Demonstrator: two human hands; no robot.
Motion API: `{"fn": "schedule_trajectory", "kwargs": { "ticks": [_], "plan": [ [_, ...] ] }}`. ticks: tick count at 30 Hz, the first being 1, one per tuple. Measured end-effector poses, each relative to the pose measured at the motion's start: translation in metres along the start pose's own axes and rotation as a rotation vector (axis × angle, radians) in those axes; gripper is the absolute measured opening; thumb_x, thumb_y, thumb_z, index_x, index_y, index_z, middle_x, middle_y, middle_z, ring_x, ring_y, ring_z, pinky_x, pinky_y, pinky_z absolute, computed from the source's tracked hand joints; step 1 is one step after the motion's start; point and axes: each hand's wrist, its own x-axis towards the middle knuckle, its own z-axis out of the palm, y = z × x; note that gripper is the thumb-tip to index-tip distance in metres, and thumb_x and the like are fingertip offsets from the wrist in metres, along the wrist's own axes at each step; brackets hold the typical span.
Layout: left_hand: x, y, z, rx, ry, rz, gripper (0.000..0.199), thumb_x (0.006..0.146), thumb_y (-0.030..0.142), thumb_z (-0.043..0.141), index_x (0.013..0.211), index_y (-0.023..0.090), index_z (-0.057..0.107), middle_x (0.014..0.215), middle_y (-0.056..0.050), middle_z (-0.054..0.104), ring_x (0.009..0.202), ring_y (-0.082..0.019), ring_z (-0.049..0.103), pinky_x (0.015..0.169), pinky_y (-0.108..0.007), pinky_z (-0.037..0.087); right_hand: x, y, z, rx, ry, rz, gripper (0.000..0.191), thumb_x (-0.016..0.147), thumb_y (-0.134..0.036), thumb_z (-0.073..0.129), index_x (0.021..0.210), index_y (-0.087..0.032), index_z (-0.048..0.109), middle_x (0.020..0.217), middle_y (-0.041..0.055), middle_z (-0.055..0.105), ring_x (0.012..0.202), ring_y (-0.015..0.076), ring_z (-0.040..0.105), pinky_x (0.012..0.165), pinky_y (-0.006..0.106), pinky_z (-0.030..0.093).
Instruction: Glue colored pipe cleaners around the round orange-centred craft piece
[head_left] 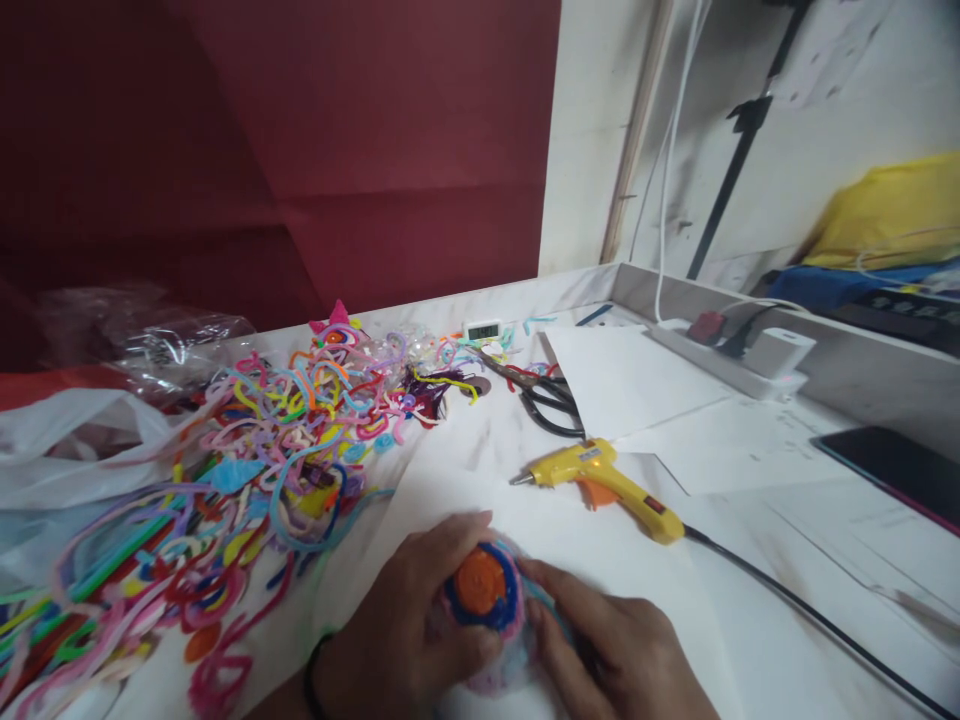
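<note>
A round fuzzy piece (481, 580), with an orange centre, a blue ring and pink and pale blue outer parts, is near the bottom centre over white paper. My left hand (420, 610) is closed round its left side, fingers above and thumb below. My right hand (600, 640) is at its right side, thumb and finger pinched on a pale blue strand that runs to the edge of the round piece. The lower part of the piece is blurred and partly hidden by my hands.
A yellow glue gun (600, 475) with a black cord lies behind my right hand, near black scissors (551, 400). Coloured pipe cleaners (300, 420) are heaped at left. A power strip (727, 360) and phone (892, 465) lie at right.
</note>
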Motion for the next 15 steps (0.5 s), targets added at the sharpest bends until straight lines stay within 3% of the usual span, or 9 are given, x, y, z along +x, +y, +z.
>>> {"fn": "schedule_trajectory", "kwargs": {
  "ticks": [5,11,15],
  "plan": [
    [-0.003,-0.003,0.003,-0.001,0.023,0.014,0.066,0.087,0.053,0.061,0.144,0.031,0.038,0.138,-0.007,0.055,0.123,-0.031,0.054,0.105,-0.044,0.042,-0.001,0.002,0.000,-0.068,0.024,-0.037,0.021,0.095,-0.024,0.049,0.110,-0.018,0.064,0.070,0.0003,0.072,0.050,0.0120,0.064,0.041,0.019,0.047],
    [-0.006,-0.013,0.008,0.012,0.045,0.024,0.067,0.087,0.057,0.058,0.145,0.030,0.037,0.143,-0.007,0.051,0.127,-0.031,0.050,0.110,-0.044,0.038,-0.002,0.009,-0.002,-0.259,-0.010,-0.269,0.021,0.092,-0.011,0.051,0.112,-0.013,0.057,0.073,0.0007,0.071,0.053,0.0130,0.068,0.051,0.021,0.053],
    [-0.004,-0.009,0.006,0.033,0.044,0.038,0.066,0.086,0.047,0.063,0.144,0.032,0.037,0.143,-0.005,0.051,0.128,-0.030,0.050,0.111,-0.043,0.038,-0.005,0.014,0.001,-0.383,-0.005,-0.375,0.021,0.092,-0.009,0.049,0.111,-0.008,0.057,0.066,0.0010,0.069,0.046,0.0131,0.064,0.045,0.023,0.050]
  ]
}}
